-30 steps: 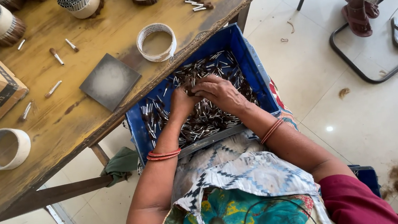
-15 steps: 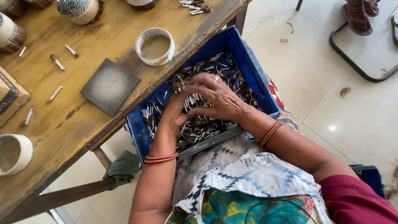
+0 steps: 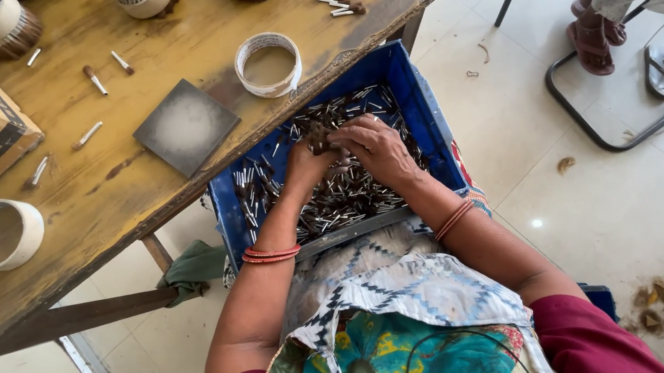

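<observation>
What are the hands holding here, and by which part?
Both the left hand and right hand gather a small bunch of sticks over the blue crate; exact grip hidden.

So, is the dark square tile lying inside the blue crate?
No, the dark square tile lies on the wooden table, beside the blue crate.

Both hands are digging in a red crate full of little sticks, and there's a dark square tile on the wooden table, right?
Not quite: the crate is blue, not red. The head view shows the left hand and right hand together in its little sticks, with the dark square tile on the wooden table.
</observation>
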